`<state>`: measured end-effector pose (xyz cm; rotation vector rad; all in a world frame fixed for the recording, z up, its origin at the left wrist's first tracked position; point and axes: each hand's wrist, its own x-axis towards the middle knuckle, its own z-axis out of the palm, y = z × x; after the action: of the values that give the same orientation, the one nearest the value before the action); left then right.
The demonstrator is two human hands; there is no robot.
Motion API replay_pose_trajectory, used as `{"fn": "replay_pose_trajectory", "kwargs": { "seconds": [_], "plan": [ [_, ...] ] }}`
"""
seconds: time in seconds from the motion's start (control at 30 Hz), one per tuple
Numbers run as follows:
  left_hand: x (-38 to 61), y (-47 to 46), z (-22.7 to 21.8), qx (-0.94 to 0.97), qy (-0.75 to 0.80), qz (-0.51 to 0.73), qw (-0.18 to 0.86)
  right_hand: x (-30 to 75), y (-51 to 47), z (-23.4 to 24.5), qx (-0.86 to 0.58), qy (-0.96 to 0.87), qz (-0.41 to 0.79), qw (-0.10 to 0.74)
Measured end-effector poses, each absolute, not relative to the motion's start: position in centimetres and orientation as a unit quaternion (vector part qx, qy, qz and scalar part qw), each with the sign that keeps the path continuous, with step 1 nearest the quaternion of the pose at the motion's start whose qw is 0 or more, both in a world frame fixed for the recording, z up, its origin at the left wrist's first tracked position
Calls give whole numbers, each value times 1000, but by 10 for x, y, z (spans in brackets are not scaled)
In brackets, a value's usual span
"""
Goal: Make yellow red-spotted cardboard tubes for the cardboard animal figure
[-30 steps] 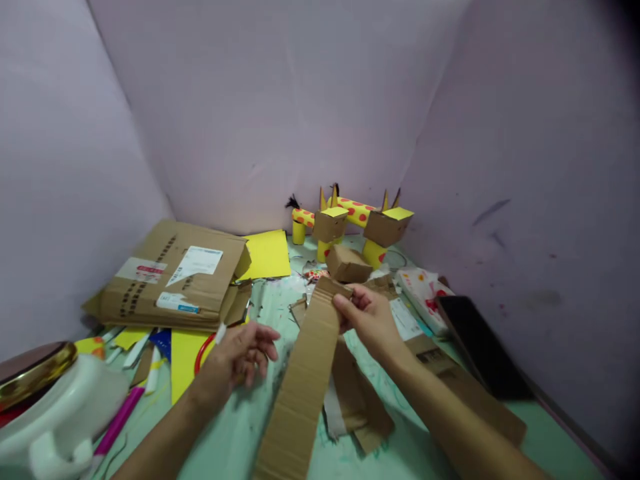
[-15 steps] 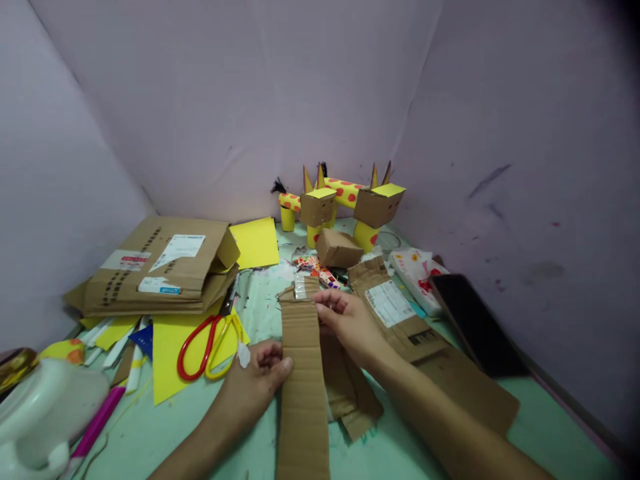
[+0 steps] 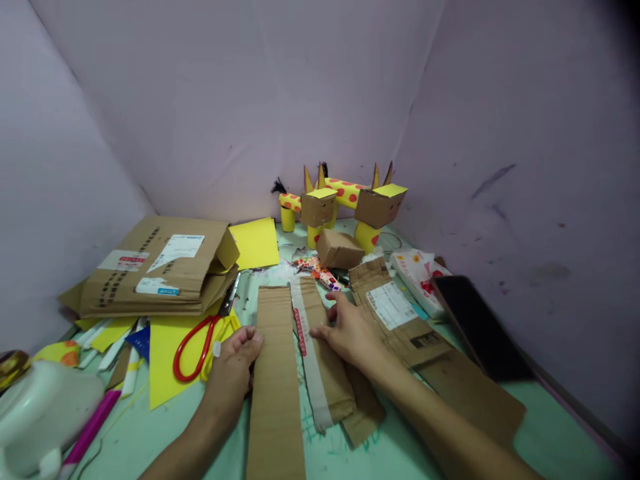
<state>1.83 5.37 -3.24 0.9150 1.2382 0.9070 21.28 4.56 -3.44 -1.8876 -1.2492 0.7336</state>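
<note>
A long corrugated cardboard strip [image 3: 276, 380] lies in front of me, running toward the near edge of the picture. My left hand [image 3: 235, 357] pinches its left edge between thumb and fingers. Beside it on the right is a second cardboard piece with white and red tape [image 3: 327, 373]. Over that piece is my right hand [image 3: 345, 327], fingers apart, the thumb tip at the tape; whether it presses on it I cannot tell. Scissors with red and yellow handles [image 3: 207, 347] lie left of my left hand, on yellow paper [image 3: 167, 360].
A flattened parcel box [image 3: 165, 267] is at the left, a white mug-like vessel [image 3: 50, 413] at the near left. Two cardboard giraffe-like figures [image 3: 320, 207] stand at the back by a small box [image 3: 340, 249]. More cardboard [image 3: 470, 387] and a phone [image 3: 483, 327] lie right.
The long strip has shifted left with my left hand, uncovering the taped piece. My right hand has left the strip's upper edge and come nearer, over the taped piece.
</note>
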Motion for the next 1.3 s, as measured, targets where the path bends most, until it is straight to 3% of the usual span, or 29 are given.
{"fn": "replay_pose_trajectory", "kwargs": {
  "seconds": [0.23, 0.53, 0.87, 1.1, 1.3],
  "plan": [
    [19, 54, -32, 398, 523, 430, 619, 216, 49, -26, -625, -424, 430, 495],
    [17, 53, -35, 436, 487, 442, 614, 183, 25, -15, -476, -385, 590, 526],
    [16, 50, -34, 453, 486, 400, 631, 174, 20, -18, -459, -358, 622, 524],
    [20, 35, -15, 590, 490, 308, 564, 179, 22, -11, -356, -269, 709, 546],
    [25, 23, -20, 640, 438, 213, 595, 177, 24, -16, -358, -196, 686, 603]
  ]
}}
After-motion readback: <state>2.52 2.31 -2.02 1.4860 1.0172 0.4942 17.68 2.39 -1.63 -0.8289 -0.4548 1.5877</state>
